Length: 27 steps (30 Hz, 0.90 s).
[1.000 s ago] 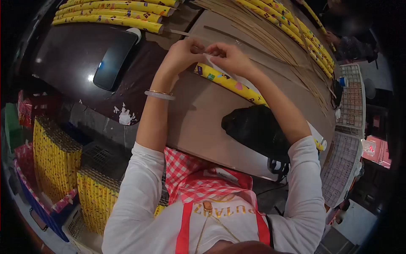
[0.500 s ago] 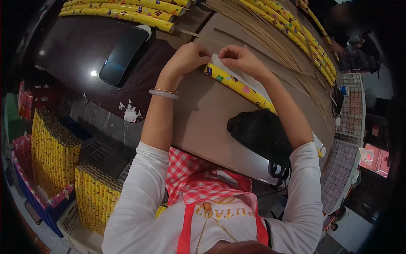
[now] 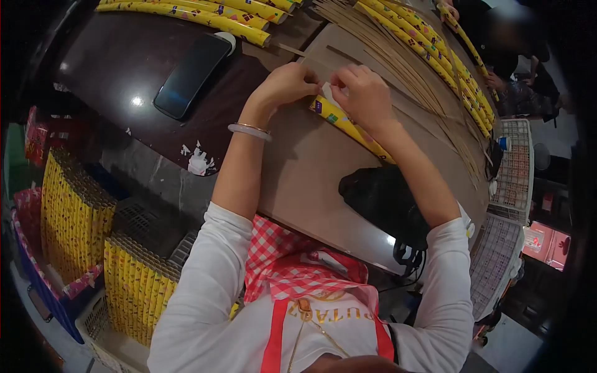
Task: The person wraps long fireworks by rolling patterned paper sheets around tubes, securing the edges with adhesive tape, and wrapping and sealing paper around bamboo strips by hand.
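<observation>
A yellow wrapping paper [image 3: 348, 129] with colourful prints lies on the brown tabletop in front of me, its far end between my hands. The white underside of its corner [image 3: 327, 92] shows there. My left hand [image 3: 291, 86] has thumb and fingers pinched together at the left of that corner; what sits between its fingertips is too small to make out. On the other side, my right hand [image 3: 364, 96] is closed on the white corner with curled fingers. My right forearm passes over part of the paper.
A phone [image 3: 193, 76] lies on the dark table at left. Yellow tubes [image 3: 217, 23] and thin brown strips [image 3: 398, 68] cover the far side. A black cloth-like item [image 3: 382, 196] is near my right forearm. Bins of yellow tubes [image 3: 73, 214] stand lower left. Another person's hand [image 3: 495, 82] is at far right.
My right hand has turned, its fingers curled more tightly over the paper's corner. My left hand stays close to the same end. The whole view has shifted slightly.
</observation>
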{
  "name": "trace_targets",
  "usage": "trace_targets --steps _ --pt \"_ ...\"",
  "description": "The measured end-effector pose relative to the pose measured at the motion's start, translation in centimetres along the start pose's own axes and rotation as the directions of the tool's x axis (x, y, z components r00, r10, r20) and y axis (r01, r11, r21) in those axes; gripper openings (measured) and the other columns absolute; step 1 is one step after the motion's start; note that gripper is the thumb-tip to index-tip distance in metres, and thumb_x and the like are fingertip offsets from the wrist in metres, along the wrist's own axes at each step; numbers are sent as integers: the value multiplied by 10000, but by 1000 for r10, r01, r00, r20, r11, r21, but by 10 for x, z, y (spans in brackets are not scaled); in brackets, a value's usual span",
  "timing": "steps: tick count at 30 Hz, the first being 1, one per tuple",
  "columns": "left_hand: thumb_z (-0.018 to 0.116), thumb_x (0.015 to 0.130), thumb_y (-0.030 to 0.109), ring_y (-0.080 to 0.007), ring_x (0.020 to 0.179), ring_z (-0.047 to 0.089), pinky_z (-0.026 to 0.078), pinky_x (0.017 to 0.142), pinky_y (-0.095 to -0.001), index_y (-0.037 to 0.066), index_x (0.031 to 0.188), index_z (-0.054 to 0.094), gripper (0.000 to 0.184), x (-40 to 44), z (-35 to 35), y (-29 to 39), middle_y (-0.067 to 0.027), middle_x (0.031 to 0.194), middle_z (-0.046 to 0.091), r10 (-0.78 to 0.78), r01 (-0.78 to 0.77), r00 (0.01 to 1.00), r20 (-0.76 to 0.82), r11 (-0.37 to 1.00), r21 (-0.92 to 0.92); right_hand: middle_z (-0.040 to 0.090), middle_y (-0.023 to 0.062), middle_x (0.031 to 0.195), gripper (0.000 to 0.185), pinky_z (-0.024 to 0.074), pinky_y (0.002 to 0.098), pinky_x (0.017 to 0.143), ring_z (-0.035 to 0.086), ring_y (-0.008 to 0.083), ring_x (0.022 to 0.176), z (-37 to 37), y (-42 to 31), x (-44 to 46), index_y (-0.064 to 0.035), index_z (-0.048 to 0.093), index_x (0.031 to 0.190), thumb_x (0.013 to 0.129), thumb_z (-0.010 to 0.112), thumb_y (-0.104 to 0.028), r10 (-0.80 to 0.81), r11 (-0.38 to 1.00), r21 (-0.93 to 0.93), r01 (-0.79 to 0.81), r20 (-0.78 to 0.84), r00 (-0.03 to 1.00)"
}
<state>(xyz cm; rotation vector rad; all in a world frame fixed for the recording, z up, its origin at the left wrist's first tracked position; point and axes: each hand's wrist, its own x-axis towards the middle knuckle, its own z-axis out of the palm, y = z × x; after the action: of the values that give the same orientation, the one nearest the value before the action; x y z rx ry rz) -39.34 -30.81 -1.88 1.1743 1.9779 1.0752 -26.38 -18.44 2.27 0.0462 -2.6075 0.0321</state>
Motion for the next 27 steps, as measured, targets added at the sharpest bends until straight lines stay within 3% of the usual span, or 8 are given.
trace_targets --steps 1,5,7,14,27 --pt "641 749 198 -179 687 588 454 658 -294 -26 888 642 264 -1 0 1 -127 764 646 -25 25 1000 15 1000 2 576 37 691 72 472 352 615 576 229 704 1 -2 -2 -98 604 710 710 623 -168 51 998 26 -53 46 998" --pt "647 741 205 -188 692 595 458 658 -301 -23 882 644 268 4 0 -6 -130 767 649 42 -42 999 0 999 2 587 40 696 84 482 354 592 579 226 709 3 -8 -5 -101 604 693 713 620 -181 147 989 2 -148 107 983" --pt "649 739 203 -189 699 604 462 662 -298 -18 886 651 266 4 0 -4 -134 773 654 51 -53 998 22 993 106 603 36 738 112 485 356 617 590 225 747 4 -9 -5 -116 620 730 735 614 -228 196 980 -8 -198 156 968" --pt "643 740 186 -180 711 620 470 675 -287 -6 911 662 257 3 0 -5 -132 787 662 30 -31 999 14 998 50 631 59 795 190 485 377 672 608 246 793 0 -15 -1 -111 645 777 759 606 -296 372 919 20 -394 291 882" --pt "644 716 191 -176 662 602 467 638 -292 17 895 672 252 2 0 -4 -124 733 649 14 -15 1000 2 998 54 636 90 761 208 477 407 639 609 286 749 5 -11 -1 -98 638 763 755 583 -298 448 863 64 -500 360 818"
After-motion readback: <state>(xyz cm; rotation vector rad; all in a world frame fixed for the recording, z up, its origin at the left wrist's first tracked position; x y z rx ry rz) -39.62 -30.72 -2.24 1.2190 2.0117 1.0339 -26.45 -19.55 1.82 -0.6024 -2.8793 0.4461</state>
